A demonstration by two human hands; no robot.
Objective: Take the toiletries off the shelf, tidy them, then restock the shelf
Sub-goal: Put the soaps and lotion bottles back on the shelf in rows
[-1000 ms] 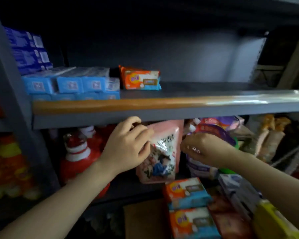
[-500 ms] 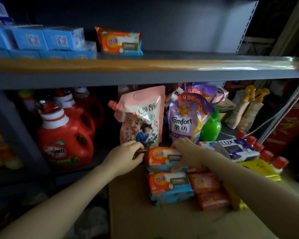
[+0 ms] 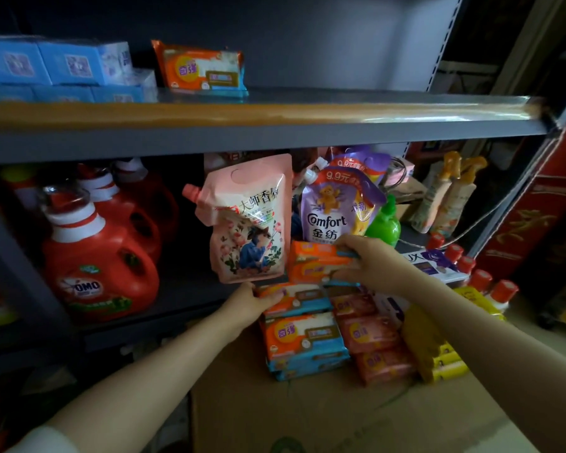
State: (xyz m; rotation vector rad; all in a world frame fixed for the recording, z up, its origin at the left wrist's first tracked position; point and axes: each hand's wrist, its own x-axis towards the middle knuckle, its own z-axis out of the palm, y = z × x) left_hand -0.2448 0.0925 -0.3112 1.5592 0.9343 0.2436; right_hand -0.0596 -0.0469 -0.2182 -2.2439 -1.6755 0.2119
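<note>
My right hand [image 3: 370,261] grips two stacked orange soap packs [image 3: 314,261], lifted a little above the pile. My left hand [image 3: 250,302] holds the left end of another orange soap pack [image 3: 299,299] on top of the pile. More orange packs [image 3: 303,341] and pinkish packs [image 3: 370,335] lie on a cardboard box [image 3: 307,416] in front of the shelf. On the upper shelf [image 3: 275,124] lies one orange soap pack [image 3: 203,68] beside several blue boxes [image 3: 69,65].
The lower shelf holds red OMO detergent jugs [image 3: 98,256], a pink refill pouch [image 3: 252,220], a purple Comfort pouch [image 3: 337,207] and a green bottle [image 3: 384,223]. Yellow packs [image 3: 428,344], a LUX box [image 3: 435,261] and red-capped bottles [image 3: 481,276] crowd the right.
The view dropped from the upper shelf to the pile on the box. Both hands came down off the pouches; the right lifted two orange packs, the left took hold of another.
</note>
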